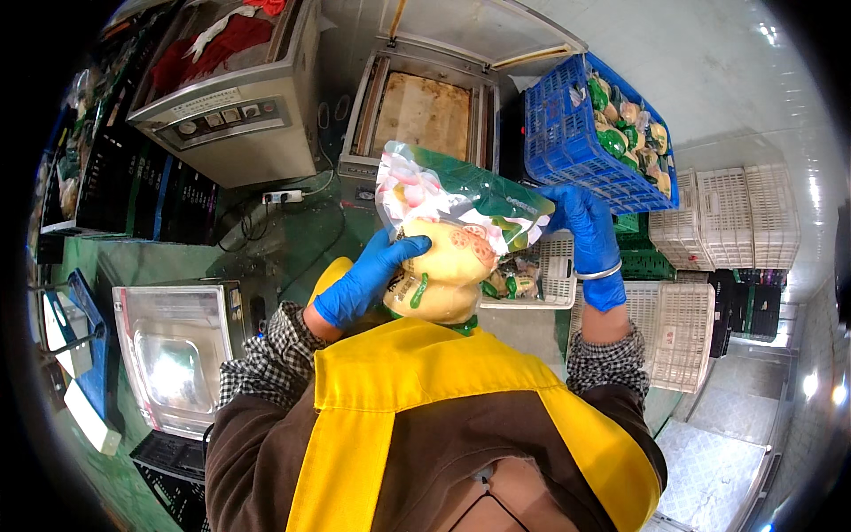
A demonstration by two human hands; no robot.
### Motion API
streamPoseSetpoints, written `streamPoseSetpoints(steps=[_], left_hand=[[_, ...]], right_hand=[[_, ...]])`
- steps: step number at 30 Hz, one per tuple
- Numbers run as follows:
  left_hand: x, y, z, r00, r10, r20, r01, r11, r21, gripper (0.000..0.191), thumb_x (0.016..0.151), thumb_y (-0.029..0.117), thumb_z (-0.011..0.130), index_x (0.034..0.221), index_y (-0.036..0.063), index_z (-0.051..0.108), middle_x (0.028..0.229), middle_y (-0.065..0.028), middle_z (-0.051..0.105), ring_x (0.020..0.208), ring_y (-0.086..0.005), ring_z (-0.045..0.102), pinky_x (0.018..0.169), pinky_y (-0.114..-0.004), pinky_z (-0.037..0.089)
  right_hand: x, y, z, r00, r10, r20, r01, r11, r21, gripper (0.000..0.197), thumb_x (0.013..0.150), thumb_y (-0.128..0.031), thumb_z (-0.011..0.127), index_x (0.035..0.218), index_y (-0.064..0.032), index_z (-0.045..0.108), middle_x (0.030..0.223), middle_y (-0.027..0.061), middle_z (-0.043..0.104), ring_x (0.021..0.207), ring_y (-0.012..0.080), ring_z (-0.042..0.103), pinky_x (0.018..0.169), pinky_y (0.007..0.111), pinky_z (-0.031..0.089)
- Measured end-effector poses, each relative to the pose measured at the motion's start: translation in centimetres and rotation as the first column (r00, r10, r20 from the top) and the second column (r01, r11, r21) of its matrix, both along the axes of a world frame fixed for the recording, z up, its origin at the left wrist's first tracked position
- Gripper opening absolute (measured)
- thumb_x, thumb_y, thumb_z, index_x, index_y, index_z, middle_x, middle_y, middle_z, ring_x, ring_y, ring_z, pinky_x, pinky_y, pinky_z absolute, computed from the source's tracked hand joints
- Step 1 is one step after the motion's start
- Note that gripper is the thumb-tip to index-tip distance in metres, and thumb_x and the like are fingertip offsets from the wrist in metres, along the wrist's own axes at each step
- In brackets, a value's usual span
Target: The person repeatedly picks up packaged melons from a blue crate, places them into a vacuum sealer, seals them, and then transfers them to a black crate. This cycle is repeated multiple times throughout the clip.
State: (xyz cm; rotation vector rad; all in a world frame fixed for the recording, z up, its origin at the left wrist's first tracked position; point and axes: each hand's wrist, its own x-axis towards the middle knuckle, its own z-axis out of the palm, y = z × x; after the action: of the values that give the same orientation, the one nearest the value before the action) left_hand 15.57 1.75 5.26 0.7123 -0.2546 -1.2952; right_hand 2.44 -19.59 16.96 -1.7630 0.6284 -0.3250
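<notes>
In front of my yellow apron is a clear plastic bag of peeled lotus root [452, 249], its wide top printed in green with pink lotus flowers. My left hand [389, 269], in a blue glove, grips the bag's left side with the thumb across the front. My right hand [577, 209], gloved alike, is at the upper right corner of the bag, fingers bent there; the fingertips are partly hidden. Just beyond the bag stands a vacuum packing machine [425, 110] with its lid [475, 26] raised.
A blue crate [565, 133] of bagged lotus root stands at the upper right; a white crate [562, 289] below holds more bags. Another machine [246, 133] carries red cloths. White crates [725, 216] stack at right. A power strip [282, 197] and cables lie on the floor.
</notes>
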Motion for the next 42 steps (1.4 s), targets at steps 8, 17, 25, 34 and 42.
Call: streamPoseSetpoints(steps=[8,17,25,34,42], left_hand=[[-0.4,0.0,1.3,0.98,-0.043,0.194,0.028,0.996,0.079,0.048,0.078,0.019,0.059,0.118,-0.005,0.048,0.11,-0.0121,0.057,0.1,-0.0186,0.056,0.088,-0.031,0.045],[-0.5,0.5,0.9,0.982,-0.012,0.186,0.006,0.999,0.035,0.053,0.076,0.018,0.062,0.121,-0.0039,0.045,0.113,-0.0121,0.056,0.102,-0.0194,0.056,0.09,-0.032,0.044],[-0.4,0.4,0.5,0.989,-0.014,0.145,0.015,1.0,-0.002,0.052,0.076,0.017,0.061,0.121,-0.0038,0.045,0.113,-0.0122,0.056,0.102,-0.0195,0.055,0.09,-0.032,0.044],[-0.1,-0.1,0.3,0.985,-0.055,0.165,0.048,0.998,0.044,0.049,0.078,0.019,0.06,0.12,-0.0035,0.046,0.111,-0.0107,0.056,0.099,-0.0176,0.055,0.087,-0.03,0.044],[-0.1,-0.7,-0.6,0.988,-0.09,0.127,0.081,0.994,0.076,0.049,0.079,0.019,0.06,0.119,-0.0051,0.046,0.111,-0.0113,0.056,0.099,-0.0178,0.055,0.087,-0.03,0.044]], right_hand=[[4.0,0.2,0.8,0.864,0.354,-0.358,-0.354,0.933,0.068,0.015,0.076,-0.01,0.069,0.085,0.001,0.063,0.071,0.0005,0.059,0.064,0.005,0.051,0.058,0.021,0.043],[3.9,-0.1,1.0,0.826,0.38,-0.417,-0.503,0.83,-0.241,0.017,0.078,-0.015,0.068,0.074,0.0005,0.064,0.061,0.0015,0.057,0.057,0.0054,0.048,0.052,0.023,0.04],[4.5,-1.1,0.0,0.809,0.4,-0.431,-0.497,0.857,-0.138,0.02,0.082,-0.02,0.065,0.082,-0.0001,0.067,0.066,0.0031,0.063,0.058,0.0067,0.053,0.054,0.023,0.043],[4.4,-1.5,0.7,0.814,0.343,-0.47,-0.436,0.894,-0.103,0.024,0.084,-0.023,0.061,0.09,0.0002,0.067,0.073,0.0052,0.064,0.065,0.0074,0.055,0.06,0.024,0.045],[6.1,-1.3,2.4,0.716,0.48,-0.507,-0.565,0.825,-0.017,0.025,0.083,-0.02,0.062,0.097,0.0016,0.065,0.081,0.0074,0.066,0.071,0.0086,0.058,0.067,0.023,0.047]])
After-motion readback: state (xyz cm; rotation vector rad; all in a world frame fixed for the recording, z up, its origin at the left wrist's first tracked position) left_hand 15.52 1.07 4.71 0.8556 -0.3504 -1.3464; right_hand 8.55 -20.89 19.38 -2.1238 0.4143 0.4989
